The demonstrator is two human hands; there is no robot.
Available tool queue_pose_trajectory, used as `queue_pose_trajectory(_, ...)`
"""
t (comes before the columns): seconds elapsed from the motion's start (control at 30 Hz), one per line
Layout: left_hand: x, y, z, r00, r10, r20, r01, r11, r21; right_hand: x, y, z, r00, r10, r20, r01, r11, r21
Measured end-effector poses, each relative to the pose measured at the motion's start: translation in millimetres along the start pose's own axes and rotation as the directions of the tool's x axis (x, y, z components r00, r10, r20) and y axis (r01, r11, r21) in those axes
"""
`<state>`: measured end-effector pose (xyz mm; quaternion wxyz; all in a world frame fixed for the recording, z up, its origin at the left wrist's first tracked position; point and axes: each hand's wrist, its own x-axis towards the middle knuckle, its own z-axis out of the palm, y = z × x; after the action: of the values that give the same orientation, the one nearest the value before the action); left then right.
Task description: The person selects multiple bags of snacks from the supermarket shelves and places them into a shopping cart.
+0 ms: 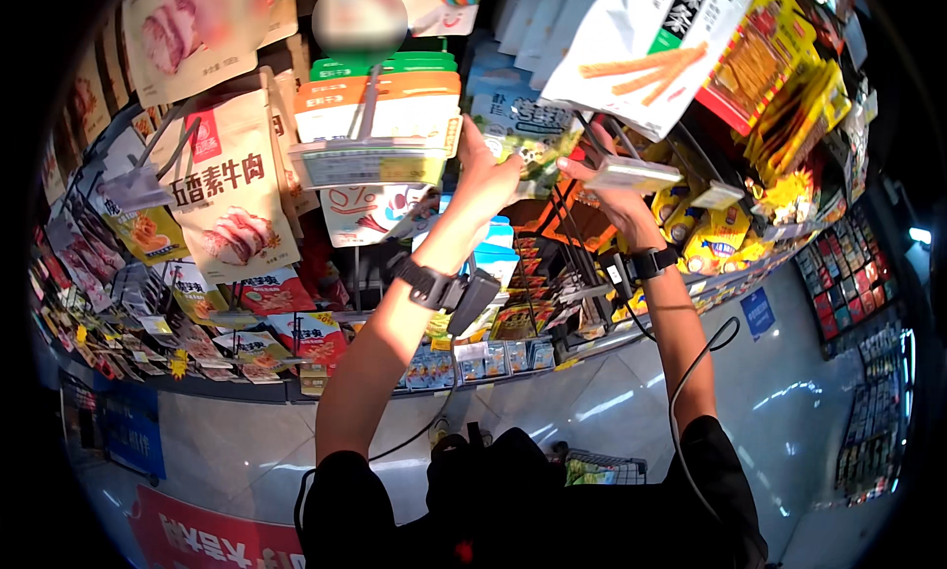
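A blue-green snack bag (521, 125) hangs among the hooks at the middle of the shelf. My left hand (488, 177) is closed on its left edge, with the thumb over the front. At the bag's right edge is my right hand (617, 202), its fingers bent and its thumb against the lower corner. A clear price-tag holder (636, 174) crosses in front of the right hand and hides part of the fingers. To the left, beside my left hand, hang white-and-orange packs (380, 101) behind another tag holder. Black straps with small devices circle both wrists.
A large white snack bag (651, 51) hangs at upper right, with yellow bags (725, 236) below it. Tan pouches (232, 189) fill the left side. Metal hooks stick out between the packs. Cables (681, 401) trail from my wrists. A shopping cart (604, 467) stands on the tiled floor.
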<state>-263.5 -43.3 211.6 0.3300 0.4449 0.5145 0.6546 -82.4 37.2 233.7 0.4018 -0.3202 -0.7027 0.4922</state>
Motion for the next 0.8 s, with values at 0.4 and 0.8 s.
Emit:
queue_pose_trajectory(0.4, 110, -29, 6, 0.904, 0.379, -0.198, -0.418, 0.880, -0.224, 147, 103, -35, 0.999, 0.001, -0.054, 0.013, 0.967, 0.254)
queue_pose_trajectory(0.8, 97, -33, 17, 0.946, 0.274, -0.171, -0.314, 0.904, -0.289, 133, 110, -73, 0.999, -0.027, -0.037, 0.034, 0.980, 0.197)
